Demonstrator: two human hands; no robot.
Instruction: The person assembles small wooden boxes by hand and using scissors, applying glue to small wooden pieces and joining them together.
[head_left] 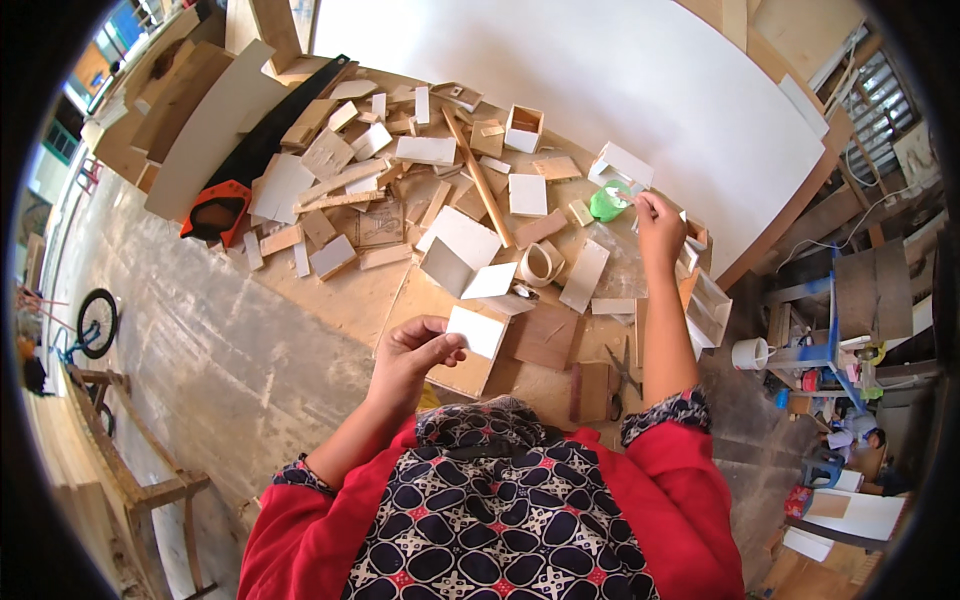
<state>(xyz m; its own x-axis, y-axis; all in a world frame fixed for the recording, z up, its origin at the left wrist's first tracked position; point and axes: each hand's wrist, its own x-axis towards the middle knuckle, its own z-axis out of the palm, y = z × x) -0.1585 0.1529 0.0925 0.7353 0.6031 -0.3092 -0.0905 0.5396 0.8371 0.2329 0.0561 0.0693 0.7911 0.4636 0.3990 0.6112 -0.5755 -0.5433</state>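
Note:
My left hand (pixel 420 355) grips a white square panel (pixel 476 330) low in the middle, thumb on its face, over a plywood board (pixel 455 375). Out to the right, my right hand (pixel 657 225) is pinched on a small item at a green plastic container (pixel 606 205) with white substance in it; that item is too small to make out. Folded-looking white boards (pixel 460 235) lie beyond my left hand, beside a pale tape roll (pixel 542 262). A white-faced wooden box (pixel 620 162) sits just behind the container.
Many wood offcuts (pixel 330 150) cover the worktable, with a handsaw (pixel 217 210) at left and scissors (pixel 627 380) near the front. A large white sheet (pixel 560 60) spans the back. A bicycle (pixel 97 320) stands far left, and another person (pixel 855 440) is low at the far right.

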